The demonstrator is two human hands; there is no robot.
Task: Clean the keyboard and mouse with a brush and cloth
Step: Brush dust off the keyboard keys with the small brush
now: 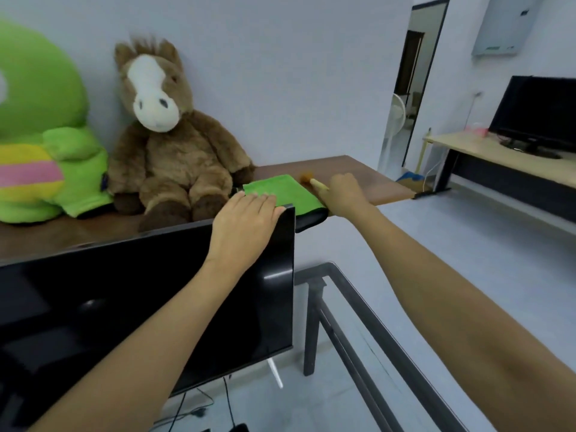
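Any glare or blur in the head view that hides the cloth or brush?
Head view: glare streaks only on the monitor; green cloth is evenly lit and readable; brush in right hand is soft, bristles smeared; wide-angle bending at the edges.

At frame centre the cloth (pixel 280 191) was bright green; the brush (pixel 313 181) had orange-brown bristles and a pale handle. The counter (pixel 367 176) was brown, the horse (pixel 168 141) brown with a white muzzle.
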